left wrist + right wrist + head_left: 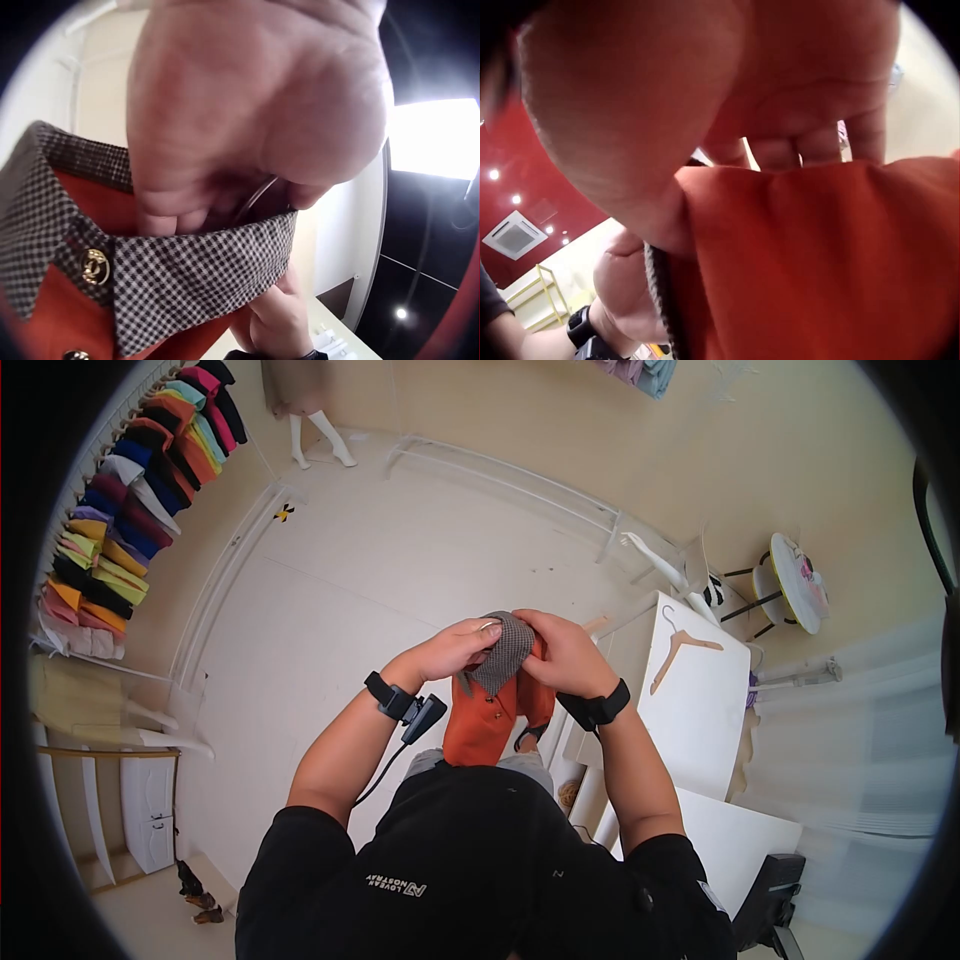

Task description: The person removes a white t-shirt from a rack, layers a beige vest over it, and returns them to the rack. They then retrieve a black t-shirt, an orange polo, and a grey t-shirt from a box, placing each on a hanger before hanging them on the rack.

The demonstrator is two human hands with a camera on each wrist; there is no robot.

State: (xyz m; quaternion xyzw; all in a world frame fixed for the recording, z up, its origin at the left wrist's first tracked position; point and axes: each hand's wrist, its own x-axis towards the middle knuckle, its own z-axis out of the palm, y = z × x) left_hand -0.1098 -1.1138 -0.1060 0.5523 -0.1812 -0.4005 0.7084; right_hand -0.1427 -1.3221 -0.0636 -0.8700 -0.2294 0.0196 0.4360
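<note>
An orange garment (482, 722) with a black-and-white checked collar (508, 650) hangs in front of the person's legs. Gold buttons (95, 266) run down its front below the collar. My left hand (450, 649) grips the collar at its left side, fingers inside the neckline and thumb on the outer edge. Beside those fingers a thin curved metal piece (259, 196) shows. On the other side my right hand (570, 653) holds the orange cloth near the collar, its fingers behind the fabric and thumb in front.
A wooden hanger (684, 648) lies on the white table (700, 705) at the right. A small round table (797, 584) stands beyond it. Colourful clothes (135, 510) hang on a rack at the left. Mannequin legs (322, 440) stand at the back, with a low white rail (510, 482) along the wall.
</note>
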